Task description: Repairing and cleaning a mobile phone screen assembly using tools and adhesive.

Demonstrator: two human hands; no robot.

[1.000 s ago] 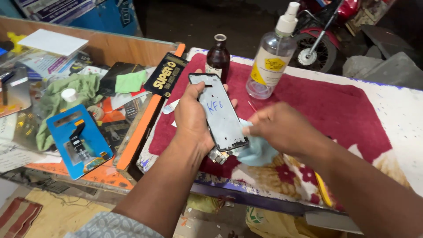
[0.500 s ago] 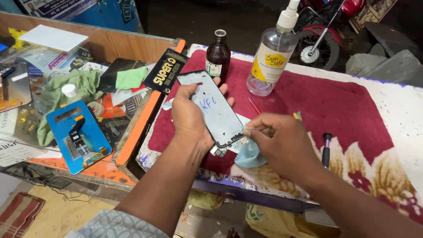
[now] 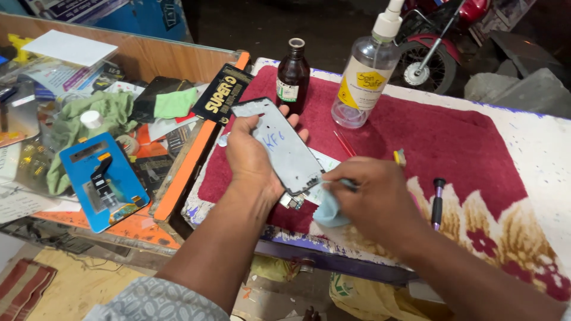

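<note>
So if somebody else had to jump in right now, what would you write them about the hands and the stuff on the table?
Left hand: holds the flat grey phone screen panel, tilted, above the dark red towel.
Right hand: pinches a small pale blue cloth against the panel's lower end.
Nearby: brown glass bottle, clear plastic spray bottle, black screwdriver.
Done: panel picked up, cloth touching it.
Left: I cannot tell how much is wiped.

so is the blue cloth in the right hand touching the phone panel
Touching. The head view shows the right hand pressing the blue cloth against the lower corner of the phone panel held by the left hand.
</note>
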